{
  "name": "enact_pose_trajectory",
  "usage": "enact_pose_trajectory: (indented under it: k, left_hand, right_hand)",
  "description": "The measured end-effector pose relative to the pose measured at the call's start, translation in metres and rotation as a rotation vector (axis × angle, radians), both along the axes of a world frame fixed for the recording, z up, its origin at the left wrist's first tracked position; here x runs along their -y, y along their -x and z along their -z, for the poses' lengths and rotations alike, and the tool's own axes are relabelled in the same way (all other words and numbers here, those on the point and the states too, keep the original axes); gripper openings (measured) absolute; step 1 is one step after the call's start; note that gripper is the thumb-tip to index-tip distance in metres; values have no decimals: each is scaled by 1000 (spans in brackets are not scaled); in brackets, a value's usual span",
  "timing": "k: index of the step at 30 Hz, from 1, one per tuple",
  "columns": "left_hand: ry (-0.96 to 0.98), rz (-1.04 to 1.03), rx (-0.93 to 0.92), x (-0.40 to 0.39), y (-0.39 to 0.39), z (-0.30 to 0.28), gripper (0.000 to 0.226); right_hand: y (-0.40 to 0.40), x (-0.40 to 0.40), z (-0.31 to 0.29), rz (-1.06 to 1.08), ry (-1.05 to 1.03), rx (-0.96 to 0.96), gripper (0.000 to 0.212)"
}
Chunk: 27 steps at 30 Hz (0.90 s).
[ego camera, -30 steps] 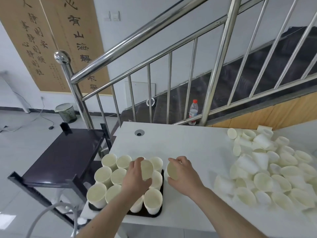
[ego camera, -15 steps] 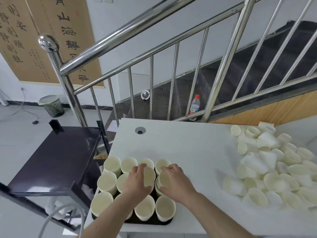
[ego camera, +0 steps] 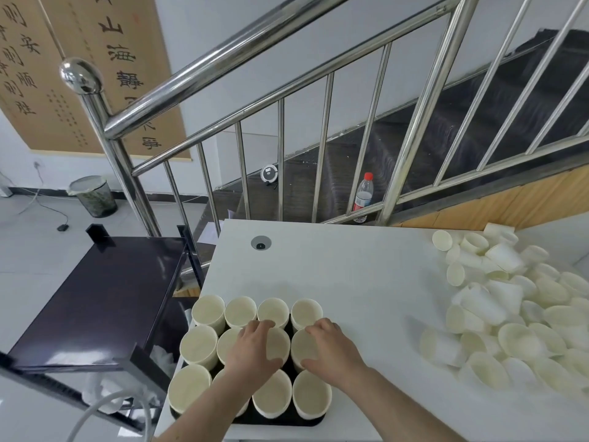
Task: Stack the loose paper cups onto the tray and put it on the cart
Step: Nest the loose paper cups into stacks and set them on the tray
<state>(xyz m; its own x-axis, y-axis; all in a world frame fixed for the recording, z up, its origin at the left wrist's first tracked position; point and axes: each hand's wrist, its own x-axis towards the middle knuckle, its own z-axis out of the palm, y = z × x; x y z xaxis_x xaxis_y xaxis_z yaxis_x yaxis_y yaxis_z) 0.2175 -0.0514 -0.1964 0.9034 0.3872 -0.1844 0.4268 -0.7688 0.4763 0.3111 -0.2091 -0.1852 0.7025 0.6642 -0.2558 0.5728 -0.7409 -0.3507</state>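
Note:
A black tray [ego camera: 280,422] sits at the white table's near left corner, filled with upright white paper cups in three rows. My left hand [ego camera: 255,350] grips a cup [ego camera: 279,344] in the middle row, fingers over its rim and thumb at its near side. Beside it, my right hand [ego camera: 330,350] grips the neighbouring cup [ego camera: 302,346] at the row's right end. A heap of loose paper cups [ego camera: 510,317] lies on the table's right side. The dark cart [ego camera: 95,298] stands left of the table, its top shelf bare.
A steel stair railing [ego camera: 322,145] runs behind the table [ego camera: 350,275], with a plastic bottle [ego camera: 363,194] on the step beyond it. A cable hole [ego camera: 260,243] is in the table's far left. A waste bin [ego camera: 92,196] stands on the floor at the far left.
Both hands have come down with their cups, from held tilted above the tray to set in the tray's middle row. The view has shifted closer to the tray.

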Motion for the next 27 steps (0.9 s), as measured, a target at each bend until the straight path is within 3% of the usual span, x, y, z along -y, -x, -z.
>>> enact_pose_trajectory:
  k: [15,27]
  left_hand:
    - [-38,-11,13,14,-7,-8,61]
    - [26,9,219,127,-48,-41,52]
  right_hand:
    - [-6,17,-6,-12,-65,30,59]
    - [-39,142,-43,59,-182,157,60]
